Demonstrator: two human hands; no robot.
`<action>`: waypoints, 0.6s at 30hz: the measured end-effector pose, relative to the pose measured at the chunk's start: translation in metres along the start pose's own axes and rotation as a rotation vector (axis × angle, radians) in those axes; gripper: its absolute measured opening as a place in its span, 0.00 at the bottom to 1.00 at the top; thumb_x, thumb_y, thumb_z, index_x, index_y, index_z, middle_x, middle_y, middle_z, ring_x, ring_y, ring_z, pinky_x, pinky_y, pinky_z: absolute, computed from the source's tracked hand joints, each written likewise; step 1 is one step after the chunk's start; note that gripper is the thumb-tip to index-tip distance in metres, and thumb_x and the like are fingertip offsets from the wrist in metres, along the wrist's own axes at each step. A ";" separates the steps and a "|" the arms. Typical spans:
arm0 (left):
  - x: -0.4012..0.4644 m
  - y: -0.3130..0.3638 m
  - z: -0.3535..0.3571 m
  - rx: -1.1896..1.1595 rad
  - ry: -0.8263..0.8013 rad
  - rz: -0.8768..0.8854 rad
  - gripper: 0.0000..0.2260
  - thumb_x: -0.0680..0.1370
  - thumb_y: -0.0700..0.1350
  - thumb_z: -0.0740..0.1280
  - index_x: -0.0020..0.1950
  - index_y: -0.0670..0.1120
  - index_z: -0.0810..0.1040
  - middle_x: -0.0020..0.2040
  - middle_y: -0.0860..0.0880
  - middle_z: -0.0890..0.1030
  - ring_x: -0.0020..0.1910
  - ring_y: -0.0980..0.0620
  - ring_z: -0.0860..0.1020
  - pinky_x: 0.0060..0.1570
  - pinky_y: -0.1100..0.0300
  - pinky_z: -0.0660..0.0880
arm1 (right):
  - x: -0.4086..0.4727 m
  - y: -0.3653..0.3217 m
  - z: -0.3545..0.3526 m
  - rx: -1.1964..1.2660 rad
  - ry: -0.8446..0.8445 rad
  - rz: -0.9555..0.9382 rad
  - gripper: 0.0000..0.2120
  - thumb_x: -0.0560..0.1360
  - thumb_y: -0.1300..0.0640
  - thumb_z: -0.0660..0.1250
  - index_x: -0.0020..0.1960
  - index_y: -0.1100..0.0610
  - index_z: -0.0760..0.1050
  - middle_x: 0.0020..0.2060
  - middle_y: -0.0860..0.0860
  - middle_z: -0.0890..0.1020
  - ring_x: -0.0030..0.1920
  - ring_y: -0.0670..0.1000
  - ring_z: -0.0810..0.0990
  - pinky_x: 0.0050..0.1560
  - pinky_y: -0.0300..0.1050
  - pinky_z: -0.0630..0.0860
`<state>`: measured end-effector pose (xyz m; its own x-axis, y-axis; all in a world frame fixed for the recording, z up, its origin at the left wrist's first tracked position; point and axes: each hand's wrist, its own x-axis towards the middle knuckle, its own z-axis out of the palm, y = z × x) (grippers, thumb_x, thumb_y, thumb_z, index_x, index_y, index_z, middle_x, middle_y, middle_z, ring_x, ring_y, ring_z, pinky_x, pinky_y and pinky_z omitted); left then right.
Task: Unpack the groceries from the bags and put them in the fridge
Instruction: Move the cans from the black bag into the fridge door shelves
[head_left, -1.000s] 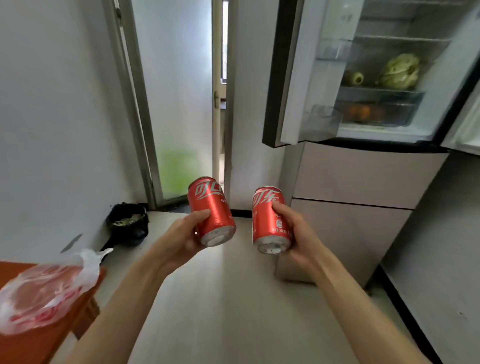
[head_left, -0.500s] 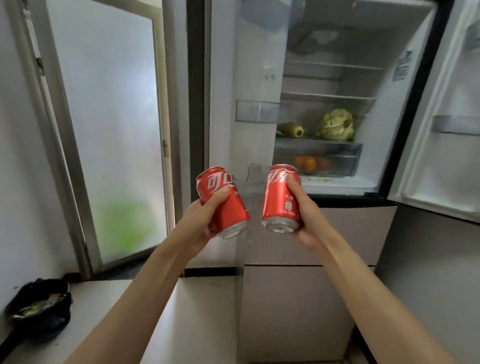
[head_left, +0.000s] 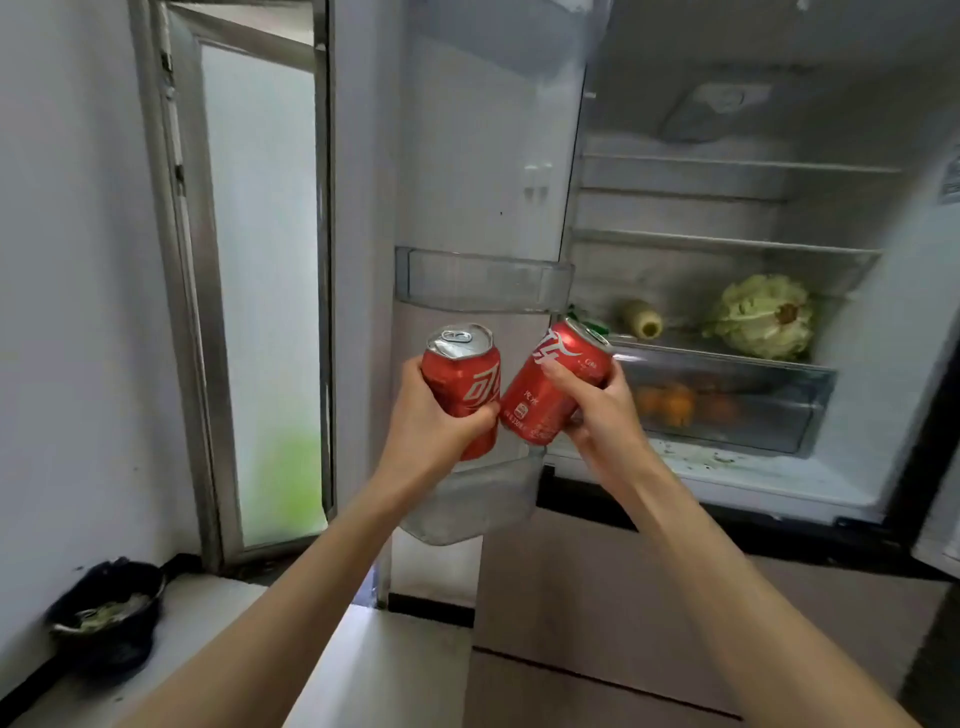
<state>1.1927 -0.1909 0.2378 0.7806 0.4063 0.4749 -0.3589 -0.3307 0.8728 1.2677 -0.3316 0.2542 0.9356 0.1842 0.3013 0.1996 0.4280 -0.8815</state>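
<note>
Two red aluminium soda cans, one (head_left: 461, 387) gripped by the left hand (head_left: 434, 415) and one (head_left: 553, 387) by the right hand (head_left: 597, 402), hang before the open fridge's clear lower door bin (head_left: 467, 506), where their touching sides could knock either loose.

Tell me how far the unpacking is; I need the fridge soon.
Done: a cabbage sits on a shelf, oranges in the drawer. In hand: the left hand holds one red can, the right hand another can, at the open door's bins. Left: shelving both; no bags are in view.
</note>
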 end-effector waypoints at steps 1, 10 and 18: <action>0.004 -0.001 0.005 0.028 0.021 -0.011 0.29 0.68 0.42 0.75 0.62 0.49 0.63 0.53 0.54 0.72 0.51 0.57 0.74 0.45 0.67 0.69 | 0.011 0.004 -0.005 -0.064 -0.028 -0.001 0.25 0.68 0.62 0.74 0.61 0.54 0.69 0.52 0.51 0.80 0.53 0.52 0.80 0.55 0.52 0.77; 0.026 -0.026 0.024 0.369 0.154 -0.191 0.36 0.59 0.53 0.75 0.61 0.47 0.64 0.59 0.44 0.75 0.59 0.44 0.74 0.59 0.47 0.73 | 0.056 0.042 -0.016 -0.471 -0.291 -0.025 0.26 0.66 0.59 0.77 0.60 0.55 0.70 0.49 0.48 0.80 0.45 0.41 0.79 0.46 0.35 0.78; 0.035 -0.036 0.027 0.650 0.074 -0.252 0.30 0.63 0.46 0.75 0.59 0.43 0.64 0.56 0.44 0.77 0.55 0.43 0.77 0.54 0.50 0.75 | 0.062 0.038 -0.024 -0.950 -0.517 -0.230 0.12 0.63 0.56 0.76 0.45 0.55 0.79 0.35 0.45 0.81 0.35 0.39 0.77 0.34 0.27 0.69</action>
<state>1.2464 -0.1875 0.2195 0.7548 0.5865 0.2936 0.2250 -0.6520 0.7241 1.3399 -0.3254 0.2310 0.6573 0.6296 0.4142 0.7027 -0.3133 -0.6388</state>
